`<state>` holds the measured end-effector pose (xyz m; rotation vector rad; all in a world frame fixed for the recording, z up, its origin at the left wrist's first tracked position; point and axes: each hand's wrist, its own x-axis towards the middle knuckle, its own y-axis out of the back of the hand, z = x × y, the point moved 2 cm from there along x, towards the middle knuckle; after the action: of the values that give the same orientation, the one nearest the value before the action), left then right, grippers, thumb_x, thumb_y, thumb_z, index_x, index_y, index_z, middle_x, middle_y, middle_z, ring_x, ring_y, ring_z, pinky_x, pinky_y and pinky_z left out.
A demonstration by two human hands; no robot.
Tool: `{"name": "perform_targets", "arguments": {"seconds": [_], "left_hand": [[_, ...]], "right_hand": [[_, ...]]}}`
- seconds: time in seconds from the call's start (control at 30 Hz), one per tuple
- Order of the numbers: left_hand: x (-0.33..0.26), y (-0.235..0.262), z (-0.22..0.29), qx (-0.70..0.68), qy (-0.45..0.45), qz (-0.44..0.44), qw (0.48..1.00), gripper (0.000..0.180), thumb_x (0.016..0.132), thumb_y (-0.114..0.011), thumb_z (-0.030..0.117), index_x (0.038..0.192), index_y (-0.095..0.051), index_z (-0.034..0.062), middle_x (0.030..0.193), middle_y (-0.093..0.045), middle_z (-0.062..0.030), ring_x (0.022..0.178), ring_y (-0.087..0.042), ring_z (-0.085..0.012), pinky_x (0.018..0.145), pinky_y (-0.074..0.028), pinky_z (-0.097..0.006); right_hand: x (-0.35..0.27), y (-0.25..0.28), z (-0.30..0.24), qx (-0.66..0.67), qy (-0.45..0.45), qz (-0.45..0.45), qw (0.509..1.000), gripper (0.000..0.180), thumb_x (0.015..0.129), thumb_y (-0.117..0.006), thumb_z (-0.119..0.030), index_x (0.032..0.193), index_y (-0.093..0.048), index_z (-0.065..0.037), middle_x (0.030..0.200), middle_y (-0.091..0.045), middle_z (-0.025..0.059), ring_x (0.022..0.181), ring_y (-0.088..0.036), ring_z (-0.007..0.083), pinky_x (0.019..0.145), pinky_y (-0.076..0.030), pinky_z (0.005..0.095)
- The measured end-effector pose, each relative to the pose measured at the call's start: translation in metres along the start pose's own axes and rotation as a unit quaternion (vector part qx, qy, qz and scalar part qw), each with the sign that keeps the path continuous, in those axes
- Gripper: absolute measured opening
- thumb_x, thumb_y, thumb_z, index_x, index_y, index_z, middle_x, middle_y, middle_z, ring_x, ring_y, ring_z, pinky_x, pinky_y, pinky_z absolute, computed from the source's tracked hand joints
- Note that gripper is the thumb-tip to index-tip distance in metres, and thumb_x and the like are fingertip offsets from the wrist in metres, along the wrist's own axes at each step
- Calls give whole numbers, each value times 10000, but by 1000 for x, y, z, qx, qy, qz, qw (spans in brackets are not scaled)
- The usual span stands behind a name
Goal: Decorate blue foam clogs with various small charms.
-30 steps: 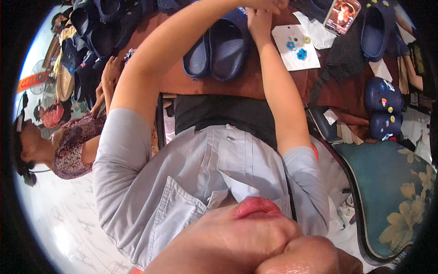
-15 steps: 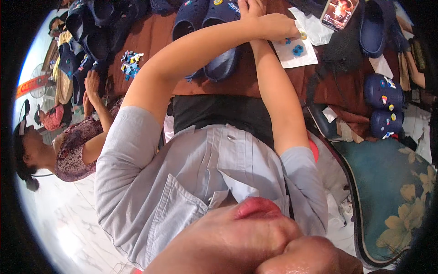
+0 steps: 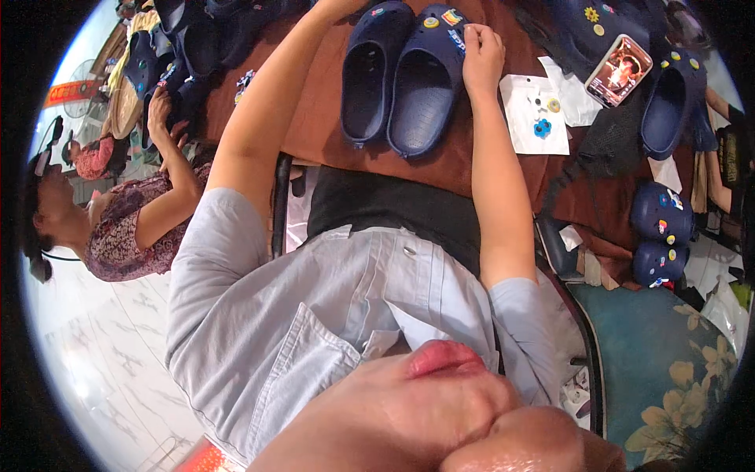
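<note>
Head view. Upper centre of the frame: a pair of navy blue foam clogs side by side on a brown tabletop [image 3: 330, 134], toes toward the top edge. The right clog [image 3: 425, 86] carries small coloured charms pressed into its toe holes; the left clog [image 3: 370, 71] shows one small charm near its toe.

Right hand [image 3: 481, 49] sits at the toe of the right clog, fingers curled together and pinched against the upper, at a small blue charm on the rim. The grip looks closed on that charm, though the piece itself is mostly hidden.

Left hand [image 3: 334, 8] reaches to the top edge beside the left clog's toe. It is cut off by the frame; cannot tell how far open it is or whether it holds anything.

Judgement on doing the step well: keep the clog steadied from the far side, press the charm's stud straight into the hole rather than at a slant, and use the fingertip pad.

Right of the clogs: a white card with loose charms [image 3: 536, 114]. Upper right: a phone with a lit screen [image 3: 619, 71]. Left edge: another person in a patterned top [image 3: 126, 228] handling dark clogs.
</note>
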<state>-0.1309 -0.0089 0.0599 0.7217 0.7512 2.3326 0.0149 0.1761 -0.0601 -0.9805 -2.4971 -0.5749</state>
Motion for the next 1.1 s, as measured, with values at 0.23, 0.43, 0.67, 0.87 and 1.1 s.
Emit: {"name": "perform_targets", "arguments": {"seconds": [0.23,0.43,0.67,0.87,1.1], "left_hand": [[-8,-16,-47,195,-167,-10,966,168,761,-747,144,894,-722,44,848,-678,-133,795,-668,-301,719,-539,-355],[-24,-20,-48,249,-205,-20,946,173,829,-656,174,951,-717,66,1017,-679,-125,930,-639,-311,814,-522,-378],[-32,-14,-26,282,-211,-73,933,181,842,-610,136,976,-715,75,1065,-660,-128,979,-620,-319,842,-518,-377],[-34,-11,-34,305,-272,-38,912,231,786,-598,90,980,-723,105,1149,-615,-122,1132,-534,-333,961,-465,-398],[-36,-14,-45,321,-281,-24,904,204,777,-651,101,958,-737,136,1121,-624,-115,1207,-474,-386,1037,-388,-489]], "right_hand": [[2,-1,11,-18,26,5,999,250,959,-564,-280,996,-677,-60,1008,-654,134,972,-592,303,898,-430,409],[1,0,13,-16,27,-7,1000,253,963,-559,-282,998,-676,-61,1000,-657,136,974,-593,309,892,-435,403],[1,3,11,-13,10,-16,1000,248,963,-559,-291,1002,-671,-74,1027,-645,136,1009,-568,334,918,-414,426],[0,0,5,0,-9,-33,999,231,942,-588,-274,1010,-673,-71,1046,-642,135,1021,-566,332,926,-417,416],[0,0,7,-43,41,8,998,246,960,-579,-278,1004,-683,-59,967,-657,120,908,-618,270,841,-470,370]]}}
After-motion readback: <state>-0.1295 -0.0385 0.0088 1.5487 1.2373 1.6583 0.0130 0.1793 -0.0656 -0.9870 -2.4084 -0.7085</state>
